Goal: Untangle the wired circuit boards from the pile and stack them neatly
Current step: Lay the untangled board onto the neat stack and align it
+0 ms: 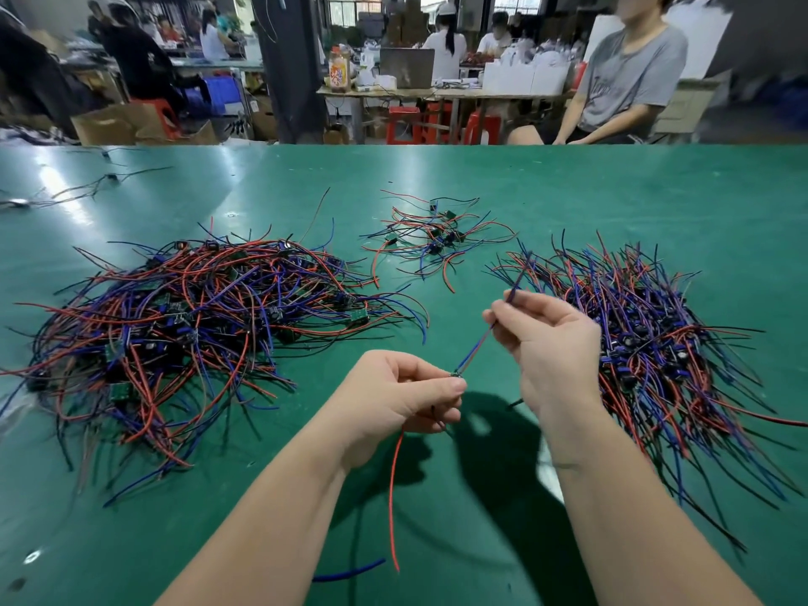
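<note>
holding one small circuit board [454, 375] up over the green table [568, 190], the left hand [402, 400] pinches it between the thumb and the curled fingers. the board is tiny and mostly hidden by the fingertips. a blue and red pair of wires [477, 348] runs from the board up and to the right in a straight line. the right hand [551, 338] pinches that pair higher up, with the thumb and first finger closed tight on it, and the wire ends poke out above the fingers. a long red wire [392, 496] hangs down from the left hand, and its end is low, close to the body. a short blue wire [350, 572] shows just beside that end; i cannot tell if the two touch.

the big tangled pile [188, 334] of boards with red, blue and black wires sits on the table to the left of the hands. another pile [647, 343] sits to the right, and its wires lie more in line with each other. a small pile [433, 238] lies farther back, between the two big ones. a few loose wired pieces [100, 181] lie at the far left of the table, well apart from the piles.

past the table a person in a grey shirt [629, 67] sits, and other people sit at work tables behind. red stools [437, 122] and brown boxes [113, 124] stand on the floor.
</note>
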### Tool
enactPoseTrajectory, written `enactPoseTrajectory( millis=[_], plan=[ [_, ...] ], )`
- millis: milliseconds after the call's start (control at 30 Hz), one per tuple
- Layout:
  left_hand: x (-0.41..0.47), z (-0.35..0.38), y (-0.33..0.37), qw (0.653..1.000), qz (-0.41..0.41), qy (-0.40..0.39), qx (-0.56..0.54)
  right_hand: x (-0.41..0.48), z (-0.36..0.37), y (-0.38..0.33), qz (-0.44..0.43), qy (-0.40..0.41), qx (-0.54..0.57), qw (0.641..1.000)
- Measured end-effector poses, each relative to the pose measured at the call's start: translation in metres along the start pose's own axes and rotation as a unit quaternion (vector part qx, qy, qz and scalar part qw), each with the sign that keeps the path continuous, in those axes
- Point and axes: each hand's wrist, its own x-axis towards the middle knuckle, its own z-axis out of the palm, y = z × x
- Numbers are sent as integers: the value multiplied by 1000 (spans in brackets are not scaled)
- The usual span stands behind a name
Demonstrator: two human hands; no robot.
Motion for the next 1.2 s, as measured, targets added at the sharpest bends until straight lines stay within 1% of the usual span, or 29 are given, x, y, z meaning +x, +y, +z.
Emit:
enactPoseTrajectory(
  millis=[67, 233, 400, 467, 567, 633, 667, 733, 800, 833, 867, 900, 967, 1033, 1100, 1200],
  plan=[
    [-2, -1, 0, 1000, -8, -20, -3, 7, -5, -6, -11, 24, 18, 999],
    [-4, 0, 2, 999, -9, -51, -15, 12, -12, -13, 15, 24, 61, 998],
    [-9, -8, 2, 991, -43, -122, 36, 25, -31, -29, -13, 102, 110, 989],
    [-8, -8, 1, 992, -46, -113, 8, 26, -37, -32, -23, 108, 119, 987],
    [-5, -7, 5, 995, -11, -85, -56, 23, -31, -29, 1, 93, 124, 988],
    [-4, -8, 9, 990, 23, -77, -119, 17, -22, -26, 37, 58, 100, 993],
    [-4, -8, 11, 985, 38, -69, -155, 13, -18, -23, 57, 22, 73, 996],
    [-4, -11, 15, 974, 63, -50, -212, 3, -11, -17, 89, -96, -21, 991],
    [-3, -14, 17, 969, 72, -34, -234, -9, -4, -7, 90, -227, -137, 960],
    [-4, -15, 18, 969, 70, -17, -238, -14, -1, -2, 78, -274, -182, 941],
    [-4, -15, 18, 967, 67, 4, -245, -20, 3, 3, 65, -304, -202, 929],
    [-3, -15, 18, 965, 67, 26, -254, -25, 7, 6, 55, -323, -199, 923],
    [-1, -12, 14, 965, 85, 75, -236, -33, 15, 11, 34, -342, -138, 929],
    [2, -6, 9, 969, 125, 142, -159, -36, 20, 14, 4, -318, -86, 944],
    [4, -2, 5, 955, 175, 216, -102, -38, 23, 16, -6, -269, -64, 961],
    [5, -3, 4, 923, 253, 287, -36, -38, 24, 17, 35, -233, -2, 972]
  ],
)
